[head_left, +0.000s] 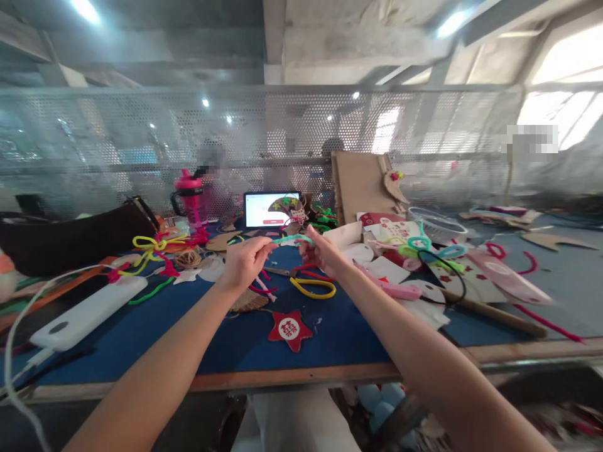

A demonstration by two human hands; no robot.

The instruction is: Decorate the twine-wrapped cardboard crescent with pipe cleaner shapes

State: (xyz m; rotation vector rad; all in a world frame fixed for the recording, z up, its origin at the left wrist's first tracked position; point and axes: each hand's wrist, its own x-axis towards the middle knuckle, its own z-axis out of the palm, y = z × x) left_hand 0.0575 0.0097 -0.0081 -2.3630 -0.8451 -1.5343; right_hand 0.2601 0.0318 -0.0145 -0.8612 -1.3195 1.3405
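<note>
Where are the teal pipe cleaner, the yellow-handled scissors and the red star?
Teal pipe cleaner (292,239): head view, middle of its arc.
Yellow-handled scissors (315,295): head view, lower curve of the handle loop.
Red star (288,328): head view, white circle at its centre.

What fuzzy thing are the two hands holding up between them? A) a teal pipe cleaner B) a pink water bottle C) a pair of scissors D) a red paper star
A. The teal pipe cleaner arches across the gap between the left hand and the right hand.
</note>
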